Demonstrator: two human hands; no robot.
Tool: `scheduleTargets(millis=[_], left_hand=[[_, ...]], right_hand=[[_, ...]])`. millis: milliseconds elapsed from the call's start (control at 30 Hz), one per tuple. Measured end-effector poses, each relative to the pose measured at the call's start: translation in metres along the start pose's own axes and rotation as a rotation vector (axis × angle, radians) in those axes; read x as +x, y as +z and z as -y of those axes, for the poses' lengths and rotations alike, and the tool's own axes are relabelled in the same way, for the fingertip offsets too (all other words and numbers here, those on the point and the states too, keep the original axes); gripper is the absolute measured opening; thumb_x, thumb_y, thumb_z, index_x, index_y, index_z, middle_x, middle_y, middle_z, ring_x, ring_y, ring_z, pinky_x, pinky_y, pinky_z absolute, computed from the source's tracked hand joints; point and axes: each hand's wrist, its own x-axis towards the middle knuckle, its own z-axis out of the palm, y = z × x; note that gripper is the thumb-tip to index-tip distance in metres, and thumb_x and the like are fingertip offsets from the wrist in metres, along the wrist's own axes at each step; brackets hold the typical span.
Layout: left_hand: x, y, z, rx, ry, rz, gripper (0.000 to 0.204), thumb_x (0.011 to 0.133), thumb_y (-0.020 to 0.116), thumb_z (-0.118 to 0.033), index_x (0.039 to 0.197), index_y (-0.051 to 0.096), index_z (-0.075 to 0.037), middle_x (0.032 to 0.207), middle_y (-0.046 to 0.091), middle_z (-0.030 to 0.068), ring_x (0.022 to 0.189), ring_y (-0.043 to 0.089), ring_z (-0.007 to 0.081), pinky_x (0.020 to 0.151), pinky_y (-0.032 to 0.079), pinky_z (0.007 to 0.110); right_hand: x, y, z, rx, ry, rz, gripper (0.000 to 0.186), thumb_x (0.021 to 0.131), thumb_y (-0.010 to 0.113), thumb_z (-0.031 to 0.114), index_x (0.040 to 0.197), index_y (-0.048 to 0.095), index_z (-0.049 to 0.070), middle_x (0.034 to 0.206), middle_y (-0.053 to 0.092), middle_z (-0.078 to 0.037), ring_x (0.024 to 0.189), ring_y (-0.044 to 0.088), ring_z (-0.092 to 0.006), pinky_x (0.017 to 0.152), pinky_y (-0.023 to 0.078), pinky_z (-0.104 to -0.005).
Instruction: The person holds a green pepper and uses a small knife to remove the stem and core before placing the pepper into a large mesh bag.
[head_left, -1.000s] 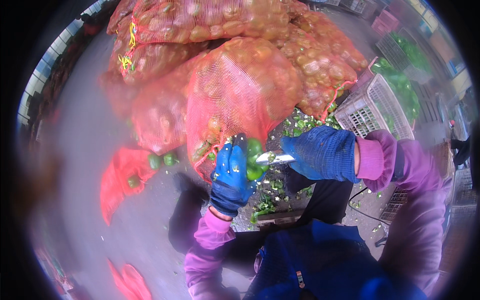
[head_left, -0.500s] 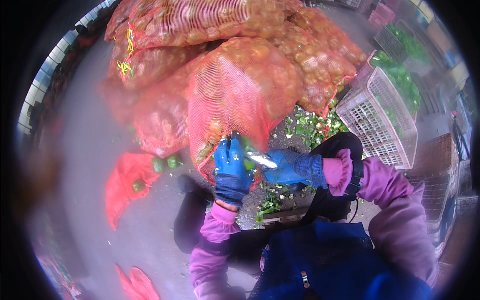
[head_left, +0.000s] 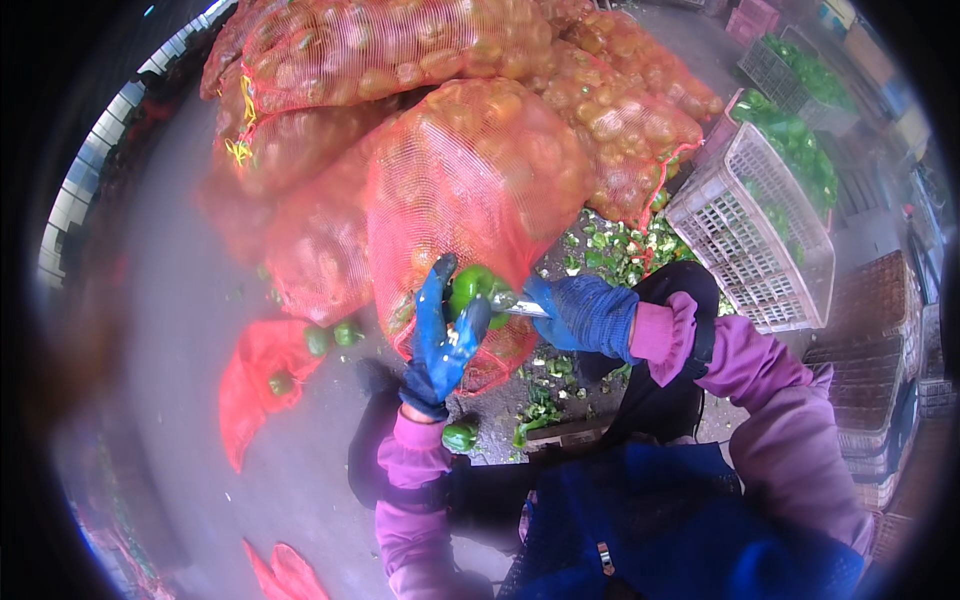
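Bell pepper [head_left: 474,286] sat gripped in my left hand [head_left: 442,338] while my right hand [head_left: 588,312] clenched a metal tool [head_left: 527,309] against it.

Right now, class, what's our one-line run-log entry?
left hand: holds green pepper; right hand: holds metal tool at pepper; ahead: red mesh sack

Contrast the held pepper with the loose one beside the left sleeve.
The held pepper sits in the left hand; the loose pepper is in neither hand. The right hand's metal tool reaches the held pepper, not the loose one. In view, the held pepper looks larger than the loose one. Both are shiny green.
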Motion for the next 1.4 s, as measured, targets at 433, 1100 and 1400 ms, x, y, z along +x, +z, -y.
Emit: scheduleTargets(millis=[433, 1100, 1400], left_hand=[[0.009, 0.031, 0.031, -0.383, -0.141, -0.222, 0.033, 0.096, 0.055, -0.023, 0.124, 0.048, -0.008, 0.096, 0.061, 0.0039, 0.077, 0.061, 0.0118, 0.063, 0.051, 0.025], [0.018, 0.031, 0.047, -0.336, 0.157, -0.409, 0.039, 0.098, 0.049, -0.034, 0.129, 0.046, -0.01, 0.115, 0.054, 0.0059, 0.096, 0.059, 0.0164, 0.073, 0.054, 0.031], [0.008, 0.034, 0.054, -0.249, 0.149, -0.258, 0.032, 0.098, 0.052, -0.029, 0.121, 0.044, -0.008, 0.108, 0.055, 0.0039, 0.096, 0.056, 0.0122, 0.077, 0.051, 0.028]], right_hand=[[0.015, 0.107, -0.044, 0.419, -0.051, -0.107, 0.03, 0.083, 0.062, 0.024, 0.105, 0.053, 0.005, 0.078, 0.063, -0.017, 0.063, 0.063, -0.034, 0.057, 0.05, -0.044], [0.021, -0.007, 0.027, 0.486, -0.11, -0.309, 0.05, 0.08, 0.074, 0.027, 0.117, 0.05, 0.003, 0.099, 0.063, -0.013, 0.081, 0.064, -0.0254, 0.069, 0.05, -0.0373], [0.029, 0.014, 0.027, 0.307, -0.043, -0.413, 0.022, 0.082, 0.063, 0.019, 0.092, 0.048, 0.006, 0.076, 0.057, -0.02, 0.072, 0.058, -0.0445, 0.058, 0.047, -0.0478]])
